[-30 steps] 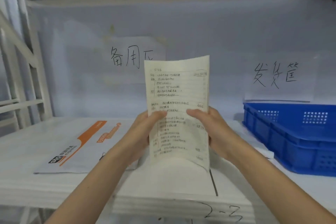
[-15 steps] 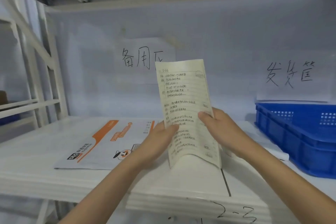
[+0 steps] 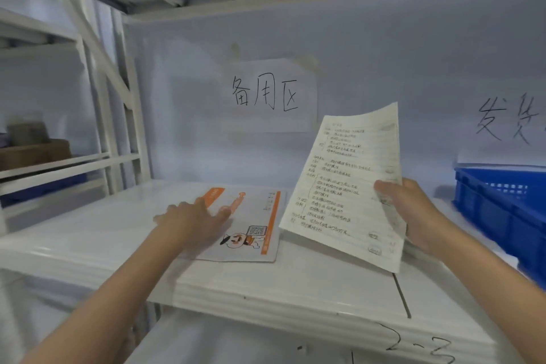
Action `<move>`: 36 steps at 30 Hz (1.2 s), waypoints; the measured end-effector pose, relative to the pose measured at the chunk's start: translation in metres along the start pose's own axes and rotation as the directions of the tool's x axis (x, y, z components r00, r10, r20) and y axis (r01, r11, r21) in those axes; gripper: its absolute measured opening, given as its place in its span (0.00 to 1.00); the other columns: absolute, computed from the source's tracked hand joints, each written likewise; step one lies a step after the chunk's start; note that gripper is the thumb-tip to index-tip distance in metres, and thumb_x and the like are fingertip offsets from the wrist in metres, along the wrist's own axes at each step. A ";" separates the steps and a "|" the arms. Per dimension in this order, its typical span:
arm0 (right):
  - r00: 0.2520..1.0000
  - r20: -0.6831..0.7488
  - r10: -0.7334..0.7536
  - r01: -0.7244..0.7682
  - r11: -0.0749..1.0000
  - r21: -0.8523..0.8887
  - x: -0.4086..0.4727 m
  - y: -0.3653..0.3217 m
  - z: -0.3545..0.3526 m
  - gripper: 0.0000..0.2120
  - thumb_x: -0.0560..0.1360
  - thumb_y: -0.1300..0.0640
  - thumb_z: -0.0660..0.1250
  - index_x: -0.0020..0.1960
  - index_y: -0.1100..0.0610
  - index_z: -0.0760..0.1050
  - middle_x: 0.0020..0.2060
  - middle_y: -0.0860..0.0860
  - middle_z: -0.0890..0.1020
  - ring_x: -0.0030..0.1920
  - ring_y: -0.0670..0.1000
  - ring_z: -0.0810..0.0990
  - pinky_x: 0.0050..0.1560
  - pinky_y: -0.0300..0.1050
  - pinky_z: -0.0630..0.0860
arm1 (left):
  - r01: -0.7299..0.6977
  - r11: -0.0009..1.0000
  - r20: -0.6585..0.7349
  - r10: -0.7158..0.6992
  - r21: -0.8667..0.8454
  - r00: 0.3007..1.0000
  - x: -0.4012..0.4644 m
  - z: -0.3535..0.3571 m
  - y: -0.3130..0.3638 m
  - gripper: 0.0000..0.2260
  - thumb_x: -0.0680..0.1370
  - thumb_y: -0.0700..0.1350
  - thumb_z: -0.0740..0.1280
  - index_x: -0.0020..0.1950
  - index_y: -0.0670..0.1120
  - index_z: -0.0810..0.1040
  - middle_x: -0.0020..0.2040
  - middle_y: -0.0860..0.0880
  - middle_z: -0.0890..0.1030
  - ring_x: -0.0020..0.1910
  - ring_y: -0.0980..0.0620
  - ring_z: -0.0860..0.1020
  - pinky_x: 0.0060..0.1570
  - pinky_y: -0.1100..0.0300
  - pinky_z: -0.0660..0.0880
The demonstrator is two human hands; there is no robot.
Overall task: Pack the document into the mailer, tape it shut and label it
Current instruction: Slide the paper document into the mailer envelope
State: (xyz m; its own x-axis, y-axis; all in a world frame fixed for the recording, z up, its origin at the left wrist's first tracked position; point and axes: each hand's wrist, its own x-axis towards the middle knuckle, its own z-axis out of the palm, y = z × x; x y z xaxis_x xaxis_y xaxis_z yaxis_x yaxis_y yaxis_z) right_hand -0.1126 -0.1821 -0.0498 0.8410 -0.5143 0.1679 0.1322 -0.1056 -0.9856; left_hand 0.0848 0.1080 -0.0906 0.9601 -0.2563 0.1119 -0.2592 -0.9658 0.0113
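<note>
- Right hand [image 3: 413,213] pinches the handwritten document [image 3: 345,186] at its right edge, thumb on the front; sheet held above the white shelf [image 3: 295,284]. Long axis near upright, top tilted right, written face toward the camera.
- Risk: with a single-edge hold the free left corner may droop, crease or catch on the mailer's mouth.
- Left hand [image 3: 192,221], fingers spread flat, lies over the courier mailer [image 3: 251,216]; contact blurred. Mailer flat on the shelf, long axis running away from the camera.
- Risk: the mailer may slide under a flat palm.
- Blue crate [image 3: 502,210] far right, apart.
</note>
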 end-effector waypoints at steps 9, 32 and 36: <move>0.999 -0.034 0.019 -0.015 0.995 0.103 0.007 0.013 -0.007 0.10 0.81 0.62 0.58 0.51 0.54 0.77 0.38 0.50 0.87 0.39 0.52 0.85 0.37 0.48 0.77 | 0.194 0.969 0.136 -0.174 -0.152 0.975 0.016 -0.004 -0.020 0.44 0.64 0.78 0.62 0.67 0.46 0.72 0.63 0.44 0.74 0.61 0.43 0.74 0.58 0.51 0.72; 0.980 -0.195 0.028 0.024 0.966 0.259 0.021 0.020 -0.031 0.10 0.82 0.62 0.58 0.48 0.52 0.75 0.43 0.51 0.83 0.43 0.53 0.82 0.38 0.49 0.75 | -0.286 0.950 0.118 0.300 -0.122 0.946 0.005 -0.038 0.137 0.13 0.73 0.53 0.69 0.45 0.44 0.73 0.40 0.48 0.76 0.37 0.49 0.78 0.39 0.58 0.78; 0.981 -0.187 0.051 0.008 0.953 0.304 0.021 0.021 -0.034 0.08 0.81 0.61 0.60 0.56 0.55 0.76 0.49 0.55 0.84 0.49 0.57 0.83 0.46 0.54 0.79 | -0.316 0.910 0.016 0.332 -0.269 0.943 -0.003 -0.057 0.126 0.15 0.77 0.50 0.65 0.35 0.43 0.69 0.35 0.44 0.80 0.24 0.49 0.78 0.26 0.64 0.75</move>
State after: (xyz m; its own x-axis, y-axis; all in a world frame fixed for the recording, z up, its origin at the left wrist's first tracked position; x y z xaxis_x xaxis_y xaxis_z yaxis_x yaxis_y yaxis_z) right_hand -0.1096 -0.2243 -0.0658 0.7337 -0.6691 0.1181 0.2920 0.1536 -0.9440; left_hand 0.0431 -0.0103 -0.0333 0.8213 -0.5627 0.0939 -0.5671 -0.7873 0.2421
